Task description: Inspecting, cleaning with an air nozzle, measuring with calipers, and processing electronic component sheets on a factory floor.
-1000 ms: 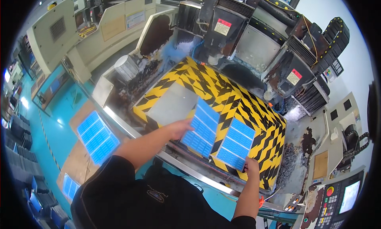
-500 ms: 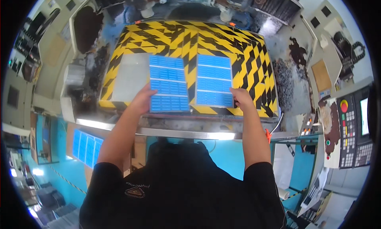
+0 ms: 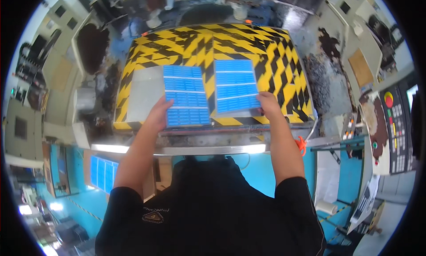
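My left hand (image 3: 159, 112) is closed on the left edge of a blue printed sheet (image 3: 186, 97) crossed by white bands, its thumb on top. A second blue printed sheet (image 3: 235, 90) of the same pattern is gripped at its lower right edge by my right hand (image 3: 270, 104). Some fingers of both hands are hidden. Both sheets are over a surface covered in yellow and black striped tape (image 3: 277, 74), with a strip of that tape showing between them. Left of the left sheet, a plain grey-white sheet (image 3: 145, 92) lies on the tape, partly covered by it.
A metal edge (image 3: 208, 149) runs along the machine's front, below my hands. At right stands a control panel (image 3: 392, 123) with a red button. An orange clip-like object (image 3: 301, 145) hangs beside my right forearm. Another blue sheet (image 3: 103, 174) lies lower left, outside the machine.
The right sheet has turned slightly, its lower right corner rising with my right hand. The left sheet stays in my left hand, nearly in place. The whole view has shifted and rotated a little.
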### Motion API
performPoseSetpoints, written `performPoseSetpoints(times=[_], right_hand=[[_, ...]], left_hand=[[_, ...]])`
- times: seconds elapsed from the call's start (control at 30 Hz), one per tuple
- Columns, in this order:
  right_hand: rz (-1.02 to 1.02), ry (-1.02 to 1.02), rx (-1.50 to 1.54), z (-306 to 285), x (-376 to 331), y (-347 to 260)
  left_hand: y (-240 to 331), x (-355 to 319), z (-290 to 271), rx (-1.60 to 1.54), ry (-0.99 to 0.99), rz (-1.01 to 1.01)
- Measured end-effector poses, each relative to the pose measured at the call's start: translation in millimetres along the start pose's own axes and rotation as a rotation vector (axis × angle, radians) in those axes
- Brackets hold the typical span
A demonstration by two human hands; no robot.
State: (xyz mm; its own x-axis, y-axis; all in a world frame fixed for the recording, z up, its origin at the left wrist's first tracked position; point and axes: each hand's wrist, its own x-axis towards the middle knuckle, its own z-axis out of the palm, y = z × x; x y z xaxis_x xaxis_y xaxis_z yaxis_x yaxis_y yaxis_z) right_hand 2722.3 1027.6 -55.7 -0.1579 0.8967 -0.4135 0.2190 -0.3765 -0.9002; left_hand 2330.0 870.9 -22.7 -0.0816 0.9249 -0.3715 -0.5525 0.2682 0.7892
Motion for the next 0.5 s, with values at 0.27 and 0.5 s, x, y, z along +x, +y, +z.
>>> performPoseSetpoints(times=[0.27,0.5], right_hand=[[-0.019,-0.454,-0.034,126,-68,-17],[-0.264,-0.919,-0.357,147,-191,-23]], left_hand=[[-3,-34,-1,-0.168,-0.094,0.042],[8,-273,-113,-0.258,0.359,0.354]])
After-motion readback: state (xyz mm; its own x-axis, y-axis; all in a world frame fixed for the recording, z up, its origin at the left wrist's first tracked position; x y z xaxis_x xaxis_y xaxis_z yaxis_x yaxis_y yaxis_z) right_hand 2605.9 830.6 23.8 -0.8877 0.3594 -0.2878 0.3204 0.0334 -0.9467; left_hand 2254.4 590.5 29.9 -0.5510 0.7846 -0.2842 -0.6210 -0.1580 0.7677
